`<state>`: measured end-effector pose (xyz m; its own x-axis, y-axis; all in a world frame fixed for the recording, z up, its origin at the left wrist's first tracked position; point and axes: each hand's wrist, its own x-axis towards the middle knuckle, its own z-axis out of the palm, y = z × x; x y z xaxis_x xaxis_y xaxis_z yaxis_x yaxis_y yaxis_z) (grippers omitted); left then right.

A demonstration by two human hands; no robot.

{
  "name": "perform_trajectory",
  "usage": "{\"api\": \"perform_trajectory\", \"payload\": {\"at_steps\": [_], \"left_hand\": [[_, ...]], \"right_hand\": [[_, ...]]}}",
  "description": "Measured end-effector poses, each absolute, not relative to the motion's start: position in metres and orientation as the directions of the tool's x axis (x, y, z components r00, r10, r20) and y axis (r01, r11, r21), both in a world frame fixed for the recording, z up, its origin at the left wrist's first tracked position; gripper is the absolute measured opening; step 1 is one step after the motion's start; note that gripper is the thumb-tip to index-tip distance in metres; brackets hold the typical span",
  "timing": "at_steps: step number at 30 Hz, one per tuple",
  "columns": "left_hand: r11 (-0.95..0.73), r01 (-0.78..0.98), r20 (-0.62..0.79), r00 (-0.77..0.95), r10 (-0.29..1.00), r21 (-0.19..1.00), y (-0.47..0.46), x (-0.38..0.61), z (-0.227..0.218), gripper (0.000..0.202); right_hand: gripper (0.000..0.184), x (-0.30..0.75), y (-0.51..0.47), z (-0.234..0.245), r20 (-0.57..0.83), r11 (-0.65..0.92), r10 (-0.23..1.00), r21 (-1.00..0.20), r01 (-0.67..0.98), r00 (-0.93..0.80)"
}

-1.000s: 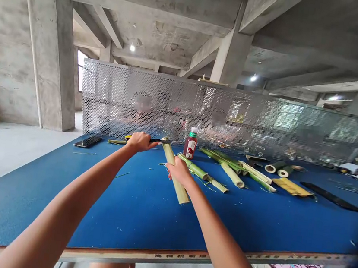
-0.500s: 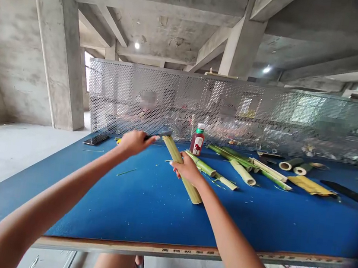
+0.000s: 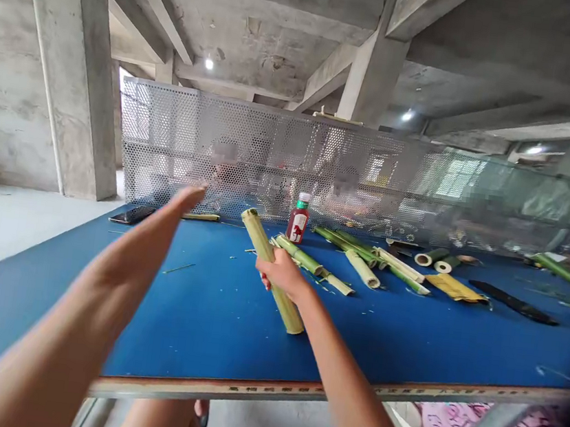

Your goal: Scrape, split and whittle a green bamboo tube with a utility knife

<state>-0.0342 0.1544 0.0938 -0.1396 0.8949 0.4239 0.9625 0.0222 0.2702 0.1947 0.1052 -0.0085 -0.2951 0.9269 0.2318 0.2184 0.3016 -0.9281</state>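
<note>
My right hand (image 3: 281,275) is wrapped round a pale green bamboo section (image 3: 261,238) and holds it tilted, its lower end resting on the blue table (image 3: 210,315). My left hand (image 3: 154,239) is raised close to the camera, fingers stretched out flat, holding nothing. A yellow-handled knife (image 3: 201,216) lies on the table near the mesh screen, beyond my left fingertips.
Several more bamboo pieces (image 3: 361,268) lie right of the held one, with a red bottle (image 3: 298,218), two short bamboo rings (image 3: 435,262), a yellow strip (image 3: 455,288) and a dark blade (image 3: 513,302). A phone (image 3: 132,214) lies far left. A perforated metal screen (image 3: 321,169) backs the table; people sit behind it.
My left hand has let go of the knife, which now lies by the screen, and has pulled back toward me with fingers opened. The right hand still holds the bamboo section.
</note>
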Motion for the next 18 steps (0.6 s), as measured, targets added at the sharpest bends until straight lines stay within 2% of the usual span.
{"api": "perform_trajectory", "payload": {"at_steps": [3,5,8,10,12,16,18], "left_hand": [[0.164,0.958,0.472,-0.260,0.842,0.236,0.151,-0.060,0.106,0.085],[0.156,0.969,0.514,-0.234,0.825,0.191,0.143,-0.058,0.102,0.082],[-0.035,0.995,0.576,-0.028,0.817,0.098,0.121,-0.025,0.081,0.081],[-0.180,0.983,0.567,0.135,0.813,0.025,0.106,0.003,0.067,0.079],[-0.232,0.973,0.536,0.199,0.820,-0.007,0.097,0.024,0.058,0.077],[-0.202,0.978,0.544,0.195,0.816,-0.047,0.107,0.030,0.054,0.078],[-0.172,0.985,0.535,0.145,0.832,0.001,0.121,0.015,0.060,0.075]], "right_hand": [[0.012,0.206,0.102,-0.010,0.224,0.264,0.940,-0.955,0.134,-0.258],[0.014,0.210,0.101,-0.010,0.230,0.257,0.941,-0.963,0.083,-0.247],[0.015,0.212,0.098,-0.007,0.261,0.274,0.918,-0.962,0.002,-0.298],[0.014,0.211,0.095,-0.005,0.279,0.289,0.903,-0.957,-0.018,-0.328],[0.014,0.210,0.093,-0.004,0.298,0.316,0.901,-0.949,0.006,-0.314],[0.013,0.208,0.095,-0.007,0.317,0.354,0.913,-0.929,0.110,-0.257],[0.014,0.206,0.095,-0.008,0.287,0.329,0.927,-0.931,0.161,-0.240]]}}
